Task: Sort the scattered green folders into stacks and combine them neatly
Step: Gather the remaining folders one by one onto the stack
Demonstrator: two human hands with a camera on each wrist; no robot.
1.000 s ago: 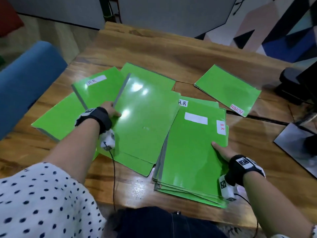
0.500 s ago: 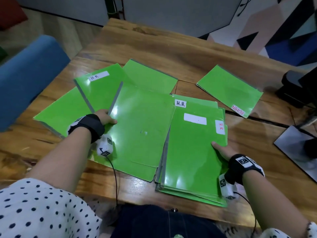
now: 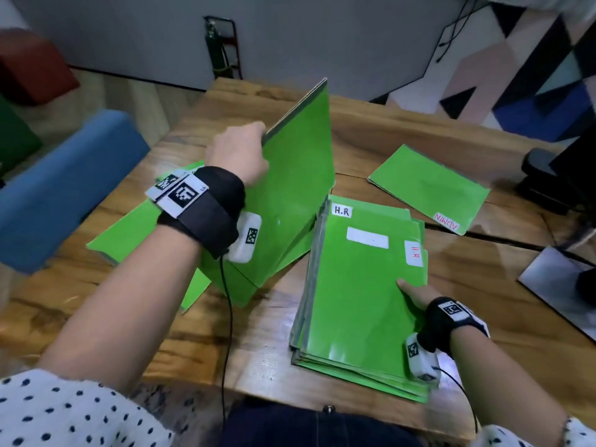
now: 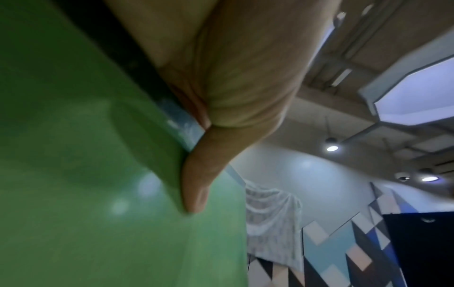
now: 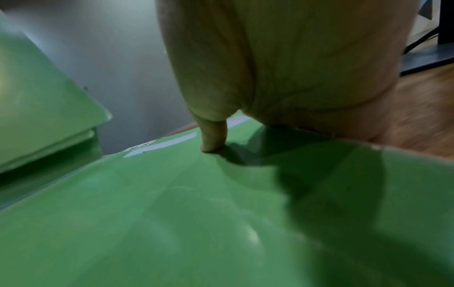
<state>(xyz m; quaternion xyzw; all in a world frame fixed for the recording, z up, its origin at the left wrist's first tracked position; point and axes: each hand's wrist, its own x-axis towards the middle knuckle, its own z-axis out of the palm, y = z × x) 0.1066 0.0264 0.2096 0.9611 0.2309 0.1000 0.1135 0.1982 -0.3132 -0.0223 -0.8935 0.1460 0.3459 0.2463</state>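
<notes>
My left hand (image 3: pixel 240 153) grips the left edge of a bundle of green folders (image 3: pixel 296 182) and holds it tilted up on its right edge above the table. In the left wrist view the thumb (image 4: pixel 196 184) lies across the green cover (image 4: pixel 98 194), with the fingers hidden behind it. A stack of green folders (image 3: pixel 361 291) with H.R labels lies flat at the front right. My right hand (image 3: pixel 414 293) holds its right edge, thumb (image 5: pixel 212 136) pressing on the top cover (image 5: pixel 196 213). More green folders (image 3: pixel 135 233) lie flat under my left arm.
One green folder marked ADMIN (image 3: pixel 429 188) lies apart at the far right of the wooden table (image 3: pixel 387 130). A blue seat (image 3: pixel 64 188) stands at the left. A dark stand with a grey base plate (image 3: pixel 561 285) sits at the right edge.
My left hand has lifted the left bundle of folders off the table, swinging it up and toward the right stack. My right hand has stayed on the stack's right edge.
</notes>
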